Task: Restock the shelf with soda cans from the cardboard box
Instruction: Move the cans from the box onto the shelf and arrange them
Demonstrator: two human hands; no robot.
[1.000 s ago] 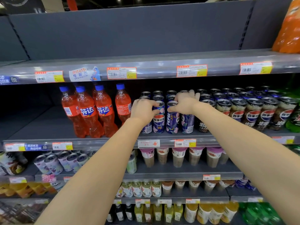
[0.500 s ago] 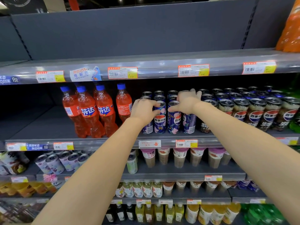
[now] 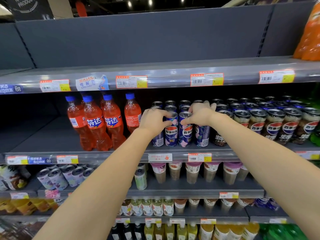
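Slim blue peach Pepsi cans stand in rows on the middle shelf (image 3: 43, 135). My left hand (image 3: 153, 121) grips the top of a front-row can (image 3: 171, 135), whose logo faces me, and covers another can to its left. My right hand (image 3: 199, 115) holds the rim of the neighbouring front can (image 3: 185, 135) with thumb and fingers; its palm lies over the can to the right (image 3: 201, 135). The cardboard box is out of view.
Orange Fanta bottles (image 3: 97, 123) stand just left of the cans, dark Pepsi cans (image 3: 273, 127) to the right. The left part of this shelf is bare. The shelf above (image 3: 164, 80) hangs low over the can tops. Cups and bottles fill the lower shelves.
The can under my right hand has been turned so its round logo faces front instead of the side lettering. Both hands stay on the can tops; the view moved slightly.
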